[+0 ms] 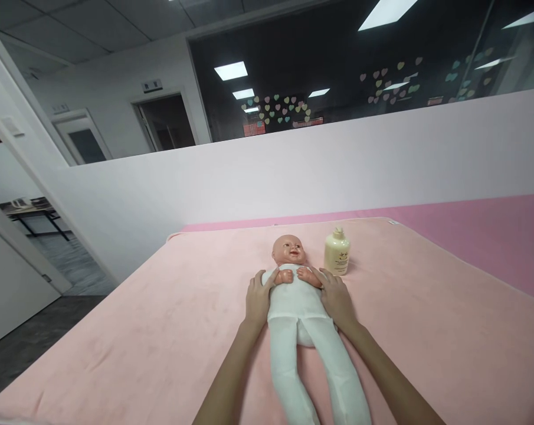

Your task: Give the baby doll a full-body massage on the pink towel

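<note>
A baby doll [300,301] lies on its back on a pink blanket [182,307], its head toward the far edge. White cloth covers its body and legs; its bare forearms rest on its chest. My left hand [258,298] grips the doll's side and arm at the left, thumb near the doll's wrist. On the other side my right hand [336,295] holds the doll's other arm and side in the same way. Parts of my fingers are hidden behind the doll. Just beyond my right hand stands an upright pale yellow pump bottle [337,252], apart from it.
The blanket covers a padded surface with a pink edge [505,236]. A low white wall [293,171] runs behind it, under a dark window [337,65] with heart stickers. At the left are a white door [14,283] and a table [32,209] in another room.
</note>
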Action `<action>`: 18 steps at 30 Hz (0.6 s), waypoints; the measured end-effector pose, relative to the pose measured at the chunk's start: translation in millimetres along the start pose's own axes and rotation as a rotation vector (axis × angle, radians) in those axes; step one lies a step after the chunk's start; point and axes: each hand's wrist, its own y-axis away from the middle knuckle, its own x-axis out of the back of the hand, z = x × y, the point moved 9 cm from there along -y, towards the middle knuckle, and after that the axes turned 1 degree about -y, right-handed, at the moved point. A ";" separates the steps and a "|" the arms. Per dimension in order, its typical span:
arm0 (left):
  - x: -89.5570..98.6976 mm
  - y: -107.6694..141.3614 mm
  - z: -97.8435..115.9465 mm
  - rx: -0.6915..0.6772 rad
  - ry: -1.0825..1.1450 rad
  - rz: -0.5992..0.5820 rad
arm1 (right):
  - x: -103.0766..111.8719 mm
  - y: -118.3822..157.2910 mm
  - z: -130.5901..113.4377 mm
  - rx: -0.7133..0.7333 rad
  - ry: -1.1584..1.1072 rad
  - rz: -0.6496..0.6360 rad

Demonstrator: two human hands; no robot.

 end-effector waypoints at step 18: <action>9.9 0.2 -16.3 0.065 0.127 0.094 | 16.2 3.3 11.5 -0.161 -0.368 0.135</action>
